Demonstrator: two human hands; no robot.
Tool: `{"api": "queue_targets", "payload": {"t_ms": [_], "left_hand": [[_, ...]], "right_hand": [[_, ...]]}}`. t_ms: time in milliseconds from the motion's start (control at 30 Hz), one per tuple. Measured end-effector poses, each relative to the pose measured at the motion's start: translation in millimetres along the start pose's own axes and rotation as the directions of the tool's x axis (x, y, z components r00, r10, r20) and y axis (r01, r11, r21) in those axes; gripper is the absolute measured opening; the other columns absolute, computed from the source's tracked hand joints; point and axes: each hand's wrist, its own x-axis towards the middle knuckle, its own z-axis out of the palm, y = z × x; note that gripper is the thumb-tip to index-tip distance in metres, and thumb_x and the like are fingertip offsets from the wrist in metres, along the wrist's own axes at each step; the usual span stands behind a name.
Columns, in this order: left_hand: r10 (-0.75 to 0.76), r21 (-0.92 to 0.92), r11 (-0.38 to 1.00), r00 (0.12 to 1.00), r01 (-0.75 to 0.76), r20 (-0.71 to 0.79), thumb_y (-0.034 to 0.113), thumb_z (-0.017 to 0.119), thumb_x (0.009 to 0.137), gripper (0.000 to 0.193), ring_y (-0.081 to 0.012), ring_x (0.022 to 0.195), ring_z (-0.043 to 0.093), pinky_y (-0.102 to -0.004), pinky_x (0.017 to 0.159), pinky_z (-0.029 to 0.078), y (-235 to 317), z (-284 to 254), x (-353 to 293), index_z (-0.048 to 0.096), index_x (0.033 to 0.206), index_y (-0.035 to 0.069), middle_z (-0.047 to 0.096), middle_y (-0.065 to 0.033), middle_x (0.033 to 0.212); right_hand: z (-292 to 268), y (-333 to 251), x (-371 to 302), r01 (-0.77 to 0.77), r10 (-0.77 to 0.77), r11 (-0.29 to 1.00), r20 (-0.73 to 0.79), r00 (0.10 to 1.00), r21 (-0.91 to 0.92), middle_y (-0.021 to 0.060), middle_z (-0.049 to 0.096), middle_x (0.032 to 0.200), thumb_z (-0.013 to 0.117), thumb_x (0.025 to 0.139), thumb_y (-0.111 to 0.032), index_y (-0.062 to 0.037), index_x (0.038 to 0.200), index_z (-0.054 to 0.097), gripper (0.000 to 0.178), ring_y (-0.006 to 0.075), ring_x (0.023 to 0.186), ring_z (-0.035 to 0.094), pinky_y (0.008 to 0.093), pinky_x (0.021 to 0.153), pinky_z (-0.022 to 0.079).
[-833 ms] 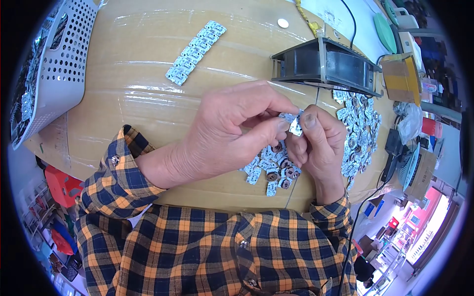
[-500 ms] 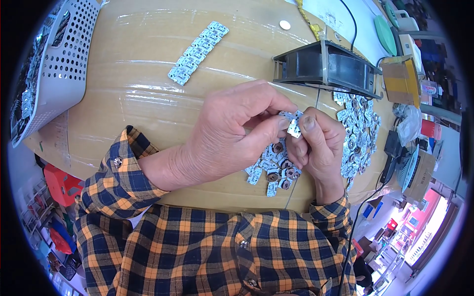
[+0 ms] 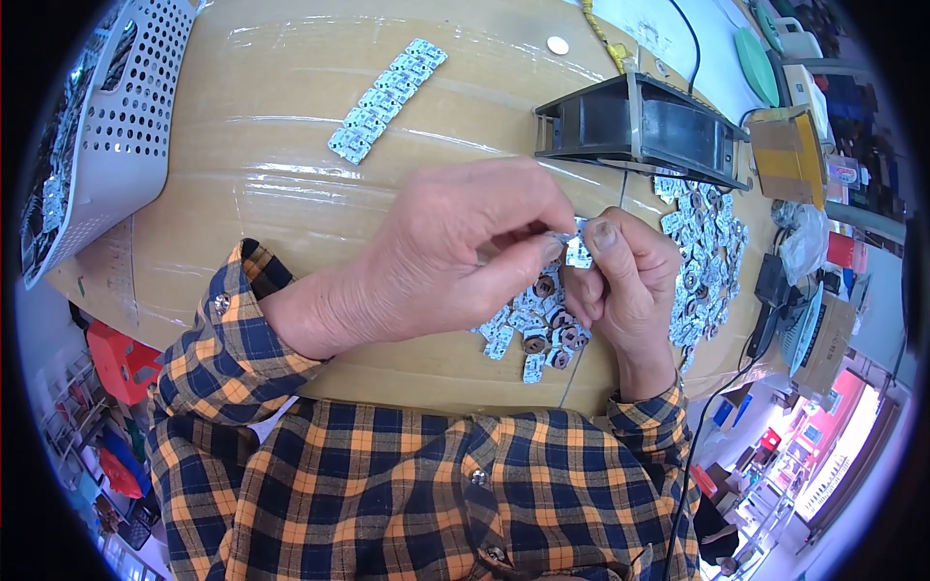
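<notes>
Between the thumb and fingers of my right hand (image 3: 630,276) is a small white-and-blue circuit board (image 3: 578,252). My left hand (image 3: 470,247) is pinched just left of that board; a tiny bit shows at its fingertips, too small to name. Under both hands lies a heap of similar boards (image 3: 502,339), several bearing round brown parts (image 3: 535,343). Part of this heap is hidden by my left hand. Farther off to the left, an overlapping row of boards (image 3: 387,101) slants across the cardboard-covered table (image 3: 281,107).
A black fan (image 3: 635,126) stands at the far right, with a bigger pile of boards (image 3: 702,266) nearer me. Against the left edge sits a grey perforated basket (image 3: 136,116). A white round piece (image 3: 558,45), a cardboard box (image 3: 787,160) and a black cable (image 3: 722,387) are also around.
My left fingertips have drawn slightly left, away from the board in my right hand, uncovering more of it. The right hand has barely moved.
</notes>
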Motion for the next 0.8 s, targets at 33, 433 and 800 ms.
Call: {"api": "queue_targets", "payload": {"t_ms": [33,433,800], "left_hand": [[-0.080,-0.083,0.993,0.997,0.078,-0.022,-0.008,0.061,0.085,0.013,-0.0087,0.077,0.063,-0.0218,0.066,0.053,0,0,-1,0.063,0.097,-0.002,0.064,-0.0057,0.084],[-0.413,-0.515,0.731,0.891,0.448,0.189,-0.001,0.062,0.090,0.015,-0.0088,0.075,0.065,-0.0201,0.068,0.055,-1,0,-3,0.062,0.104,-0.007,0.066,-0.0061,0.083],[-0.459,-0.584,0.661,0.870,0.471,0.181,0.001,0.062,0.091,0.019,-0.0128,0.072,0.068,-0.0225,0.064,0.058,-1,6,-1,0.063,0.109,-0.007,0.069,-0.0122,0.089]], "right_hand": [[0,0,-1,-0.009,0.008,0.998,-0.019,1.000,-0.057,0.0006,0.052,0.054,0.055,0.098,-0.016,-0.0011,0.072,0.057,0.030,0.0059,0.040,0.042,0.0225,0.039,0.034],[-5,-8,-4,0.241,-0.238,0.828,0.072,0.969,-0.507,0.0029,0.058,0.063,0.053,0.098,-0.021,0.0010,0.072,0.059,0.035,0.0047,0.049,0.048,0.0201,0.045,0.034],[-1,-5,-5,0.120,-0.112,0.927,0.041,0.993,-0.356,-0.0002,0.054,0.057,0.052,0.099,-0.018,-0.0008,0.077,0.061,0.029,0.0037,0.045,0.045,0.0198,0.042,0.033]]}}
